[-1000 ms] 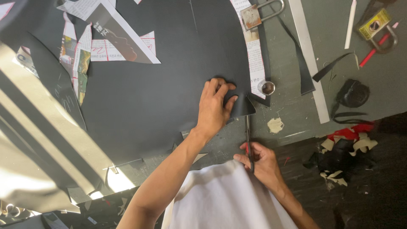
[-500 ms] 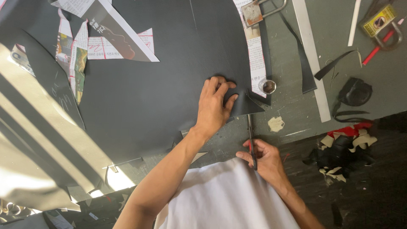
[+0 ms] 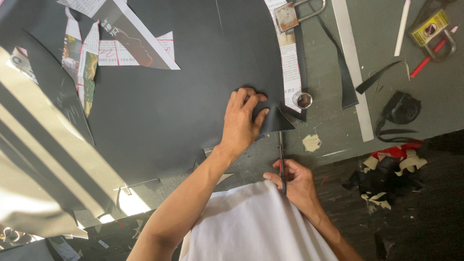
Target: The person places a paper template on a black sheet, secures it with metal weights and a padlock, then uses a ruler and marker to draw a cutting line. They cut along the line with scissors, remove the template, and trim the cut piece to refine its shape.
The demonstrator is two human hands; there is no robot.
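**Black sheet on a grey-green counter**

The big sheet [image 3: 183, 96] was matt black, as were the cut strips [image 3: 344, 77]. The counter [image 3: 425, 77] was dull grey-green with pale scuffs. Newspaper scraps [image 3: 121, 48] showed white with red lines and print. The shirt [image 3: 251, 227] was white. A red pencil [image 3: 425, 60] lay beside a white stick [image 3: 402, 28].

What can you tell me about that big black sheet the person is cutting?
The black sheet is large, matte and thin, like leather or heavy paper, lying flat over most of the grey worktable. Newspaper pieces lie on its upper part. Near its right edge the left hand presses it down and lifts a small pointed flap, while scissors in the right hand point up into it from its lower edge.
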